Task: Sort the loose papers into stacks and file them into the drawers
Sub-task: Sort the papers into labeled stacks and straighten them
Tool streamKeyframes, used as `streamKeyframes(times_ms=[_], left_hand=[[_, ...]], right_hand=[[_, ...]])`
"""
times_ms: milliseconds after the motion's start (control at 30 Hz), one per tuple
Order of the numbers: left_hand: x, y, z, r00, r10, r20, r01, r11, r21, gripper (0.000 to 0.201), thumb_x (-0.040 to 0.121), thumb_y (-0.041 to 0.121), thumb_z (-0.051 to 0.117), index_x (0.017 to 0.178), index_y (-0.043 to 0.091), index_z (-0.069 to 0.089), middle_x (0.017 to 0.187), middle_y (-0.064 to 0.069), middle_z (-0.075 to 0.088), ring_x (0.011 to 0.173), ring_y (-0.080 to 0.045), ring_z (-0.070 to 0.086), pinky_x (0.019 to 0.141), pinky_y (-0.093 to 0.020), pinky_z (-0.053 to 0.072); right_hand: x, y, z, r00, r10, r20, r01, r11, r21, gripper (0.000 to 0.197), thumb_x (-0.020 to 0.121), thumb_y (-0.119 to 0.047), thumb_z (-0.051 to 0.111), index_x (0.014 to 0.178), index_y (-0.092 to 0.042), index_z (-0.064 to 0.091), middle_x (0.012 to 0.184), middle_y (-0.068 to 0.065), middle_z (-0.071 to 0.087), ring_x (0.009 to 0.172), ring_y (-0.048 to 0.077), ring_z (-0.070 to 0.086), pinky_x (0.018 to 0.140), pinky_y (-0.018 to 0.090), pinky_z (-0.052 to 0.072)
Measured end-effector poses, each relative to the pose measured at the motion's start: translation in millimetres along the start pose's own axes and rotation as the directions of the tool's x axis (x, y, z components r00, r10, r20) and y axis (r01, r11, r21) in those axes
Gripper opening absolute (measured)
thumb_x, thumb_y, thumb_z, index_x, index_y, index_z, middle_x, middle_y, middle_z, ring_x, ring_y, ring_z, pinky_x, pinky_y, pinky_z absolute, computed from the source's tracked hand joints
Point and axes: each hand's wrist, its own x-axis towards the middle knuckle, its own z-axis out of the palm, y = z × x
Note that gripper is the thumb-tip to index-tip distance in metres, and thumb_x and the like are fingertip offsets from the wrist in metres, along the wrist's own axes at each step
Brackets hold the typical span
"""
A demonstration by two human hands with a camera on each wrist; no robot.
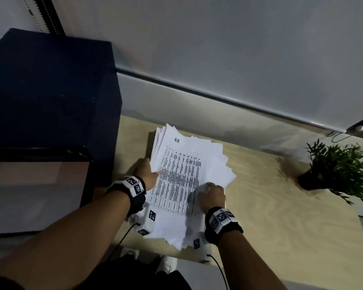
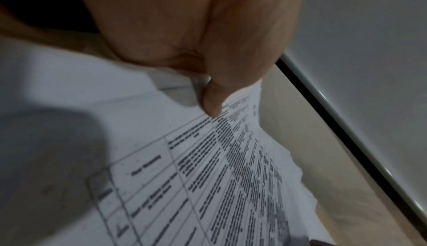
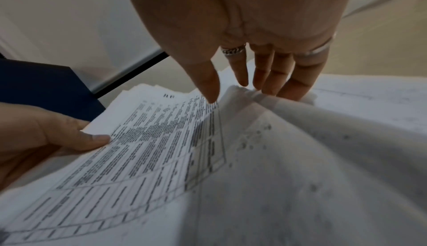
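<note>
A dark navy drawer cabinet (image 1: 50, 97) stands at the left end of the pale wooden worktop (image 1: 281, 206), against the grey wall. Just right of it lies the untidy stack of loose papers (image 1: 189, 185), its edges fanned and uneven; the top sheet carries a printed table with "HR" handwritten above it. A small potted plant (image 1: 340, 172) sits well apart, toward the far right of the worktop.

The left hand (image 1: 145, 170) holds the left edge of the stack, thumb pressed on the top sheet and fingers (image 3: 76, 127) curled under the edge, as the right wrist view shows. The right hand (image 1: 212, 195) is at the stack's near right side, where a sheet is lifted and bowed; its fingers (image 3: 268, 72) reach down straight and slightly spread, tips touching the raised fold, thumb tip on the printed page. 2 rings show on that hand. Both wrists wear black bands with marker tags.
</note>
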Motion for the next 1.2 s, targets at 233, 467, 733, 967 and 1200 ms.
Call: streamKeyframes(times_ms=[233,467,733,967,1200], left_hand=[[-10,16,-24,0.980,0.184,-0.071,-0.197,0.915,-0.352,0.038,0.097,0.006,0.059,0.134,0.005,0.053,0.127,-0.002,0.062,0.113,-0.018,0.059,0.089,-0.021,0.039],[-29,66,-70,0.896,0.397,-0.198,-0.426,0.643,-0.636,0.029,0.091,0.009,0.068,0.119,0.013,0.063,0.113,0.000,0.074,0.107,-0.013,0.068,0.100,-0.034,0.051],[-33,62,-43,0.919,0.338,-0.203,-0.392,0.724,-0.568,0.036,0.083,0.015,0.079,0.116,0.007,0.067,0.109,-0.001,0.072,0.085,0.005,0.067,0.070,-0.004,0.048],[-23,69,-50,0.894,0.209,-0.396,-0.364,0.854,-0.371,0.031,0.089,0.036,0.070,0.094,0.005,0.067,0.072,-0.007,0.065,0.064,-0.023,0.058,0.057,-0.028,0.045],[-19,79,-95,0.810,0.251,-0.530,-0.472,0.815,-0.337,0.025,0.092,0.028,0.069,0.108,0.009,0.069,0.080,0.002,0.065,0.076,-0.023,0.064,0.070,-0.030,0.053]], right_hand=[[3,-12,-49,0.996,0.070,-0.062,-0.029,0.866,0.500,0.117,0.060,-0.043,0.091,0.150,-0.009,0.026,0.144,0.009,0.048,0.128,0.028,0.052,0.106,0.040,0.044],[-27,-68,-150,0.936,-0.072,-0.345,0.339,0.456,0.823,0.010,0.076,-0.003,0.079,0.081,-0.006,0.071,0.070,-0.002,0.075,0.060,0.009,0.069,0.059,0.025,0.055],[-33,-63,-99,0.964,-0.016,-0.267,0.186,0.758,0.625,0.043,0.073,-0.016,0.081,0.113,-0.011,0.064,0.108,0.003,0.071,0.094,0.022,0.069,0.082,0.034,0.056],[-43,-47,-7,0.824,0.567,-0.004,-0.543,0.792,0.279,0.119,0.062,-0.063,0.079,0.145,-0.001,0.020,0.145,0.022,0.034,0.133,0.039,0.035,0.110,0.046,0.030],[-37,-51,23,0.923,0.372,-0.100,-0.359,0.924,0.133,0.129,0.063,-0.050,0.084,0.153,-0.007,0.003,0.155,0.010,0.020,0.139,0.035,0.024,0.110,0.048,0.031]])
